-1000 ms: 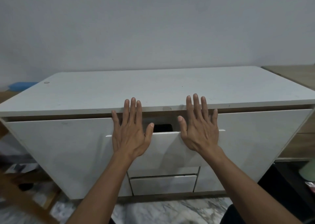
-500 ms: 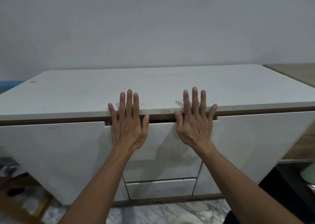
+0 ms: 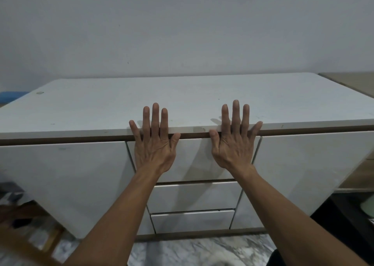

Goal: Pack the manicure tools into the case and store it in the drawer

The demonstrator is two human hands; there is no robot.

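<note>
The top drawer (image 3: 194, 158) of a white cabinet (image 3: 182, 101) is flush with the neighbouring fronts, fully pushed in. My left hand (image 3: 154, 144) lies flat against the drawer front on its left side, fingers spread and reaching over the cabinet's top edge. My right hand (image 3: 234, 142) presses flat on the drawer's right side in the same way. Neither hand holds anything. The manicure case and tools are not in sight.
Two lower drawers (image 3: 195, 196) sit closed below the top one, with wide white doors (image 3: 64, 174) on either side. A wooden surface (image 3: 352, 81) adjoins the cabinet at right. Marble floor (image 3: 194, 251) lies below, with blurred clutter at lower left.
Both hands pushed the top drawer inward; the dark gap at its top edge has vanished and the drawer is now shut.
</note>
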